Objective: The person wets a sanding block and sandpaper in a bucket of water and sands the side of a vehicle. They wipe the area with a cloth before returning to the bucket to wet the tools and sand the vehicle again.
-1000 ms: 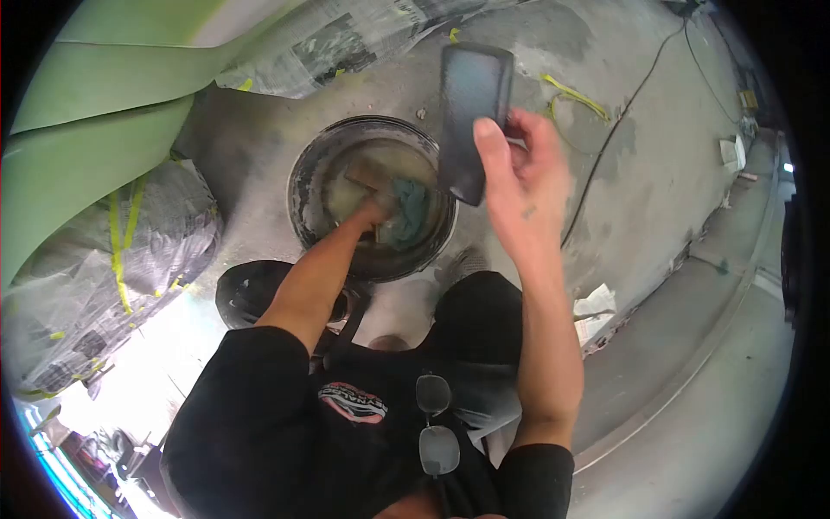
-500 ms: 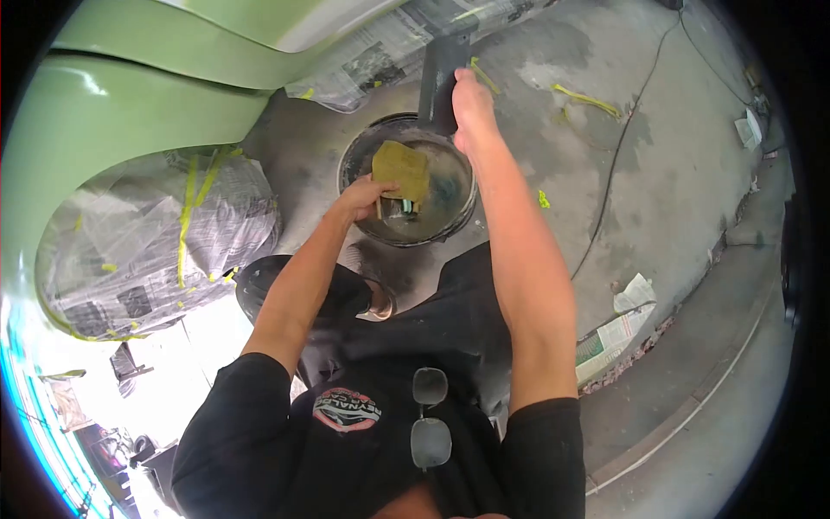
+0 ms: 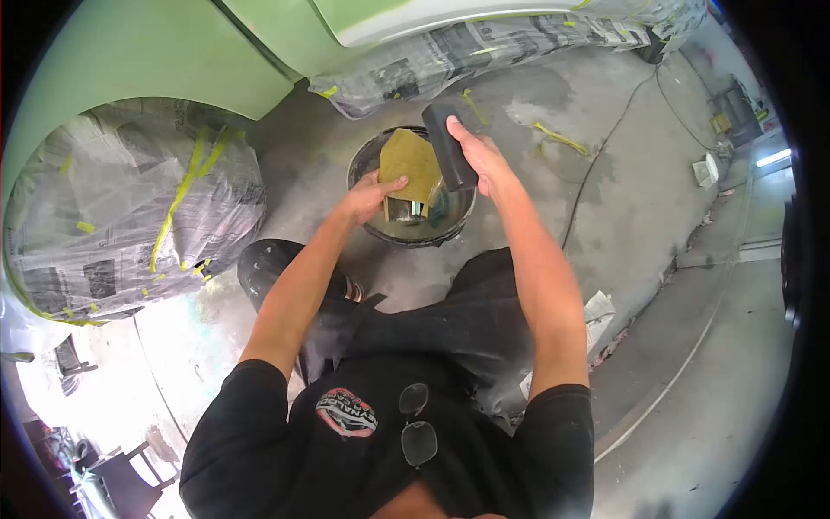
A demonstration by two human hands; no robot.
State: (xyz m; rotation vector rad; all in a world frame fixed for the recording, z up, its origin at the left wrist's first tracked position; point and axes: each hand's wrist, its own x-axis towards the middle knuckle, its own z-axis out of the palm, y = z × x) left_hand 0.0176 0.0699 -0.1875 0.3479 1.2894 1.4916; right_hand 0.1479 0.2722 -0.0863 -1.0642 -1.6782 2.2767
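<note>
My left hand [image 3: 367,198] pinches a mustard-yellow sheet of sandpaper [image 3: 410,163] at its left edge, thumb lying on its face. Behind the sheet is a round dark bucket [image 3: 449,235] on the floor, holding murky water. A few small pale strips show just below the sheet. In my right hand [image 3: 482,159] is a long black sanding block [image 3: 444,149], tilted, with the thumb along its top. The block's lower end overlaps the bucket's right side, beside the sandpaper.
A green car body [image 3: 173,52] rises at the upper left, its wheel area wrapped in taped masking sheet [image 3: 130,208]. More masking [image 3: 432,65] runs along the lower sill. A dark cable [image 3: 596,160], a yellow tape strip [image 3: 560,138] and paper scraps [image 3: 598,316] lie on the concrete floor.
My right hand has brought the sanding block down and closer to the sandpaper, turning it. The sandpaper is raised slightly and shifted right in view. The whole view has swung a little.
</note>
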